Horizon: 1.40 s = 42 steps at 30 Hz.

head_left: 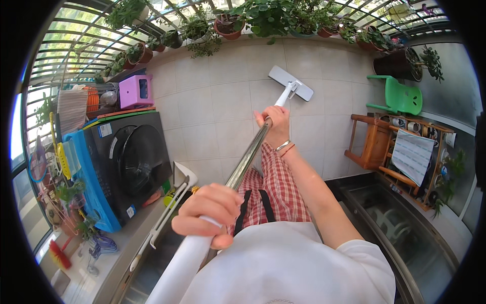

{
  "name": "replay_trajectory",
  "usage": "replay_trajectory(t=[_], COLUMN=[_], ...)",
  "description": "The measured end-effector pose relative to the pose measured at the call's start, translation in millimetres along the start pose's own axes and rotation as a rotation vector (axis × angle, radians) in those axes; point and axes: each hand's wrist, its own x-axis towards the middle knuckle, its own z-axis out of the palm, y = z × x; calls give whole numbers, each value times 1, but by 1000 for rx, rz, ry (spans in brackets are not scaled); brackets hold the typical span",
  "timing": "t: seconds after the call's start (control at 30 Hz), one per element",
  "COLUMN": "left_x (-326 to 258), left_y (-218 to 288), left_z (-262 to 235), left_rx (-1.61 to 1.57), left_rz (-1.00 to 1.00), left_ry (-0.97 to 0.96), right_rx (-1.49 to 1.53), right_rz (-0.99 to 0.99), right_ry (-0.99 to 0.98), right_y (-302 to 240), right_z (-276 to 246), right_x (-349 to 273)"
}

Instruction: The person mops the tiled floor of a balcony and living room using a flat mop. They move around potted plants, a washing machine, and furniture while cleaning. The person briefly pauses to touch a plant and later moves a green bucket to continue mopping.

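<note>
Left hand (210, 213), fingers curled tight round white grip, and right hand (276, 125), wrapped round shaft higher up, both holding long silver metal flat mop (249, 157), grey rectangular head on pale tiled floor (212, 101), upper centre.

Open tile ahead, clutter at both sides

Bare floor tiles (212, 106) lay free around the mop head (291, 82) — washing machine (126, 162) crowded the left, wooden rack (400, 157) and green chair (400, 96) the right.
</note>
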Motion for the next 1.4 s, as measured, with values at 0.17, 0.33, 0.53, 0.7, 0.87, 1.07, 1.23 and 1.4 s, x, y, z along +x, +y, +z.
replay_trajectory(t=[0.17, 0.33, 0.53, 0.7, 0.87, 1.07, 1.23, 1.4], left_x=[43, 52, 58, 64, 71, 63, 36, 3], left_y=[-127, -222, -269, -254, -202, -132, -88, -53], left_z=[66, 112, 129, 98, 51, -9, -53, -80], left_rx=[-216, -178, -173, -154, -51, 82, 218, 327], left_rz=[-151, -143, -184, -203, -238, -276, -292, -268], left_ry=[-226, -343, -401, -359, -347, -276, -162, -36], right_rx=[-189, -188, -121, -128, -92, -43, 26, 74], right_rz=[86, 154, 84, 186, 114, 43, -30, -117], right_ry=[105, 105, 26, -154, -229, -302, -392, -418], right_y=[149, 250, 316, 301, 235, 138, 82, 33], right_z=[-52, -82, -77, -52, -15, 41, 93, 137], right_x=[72, 114, 133, 133, 135, 127, 113, 92])
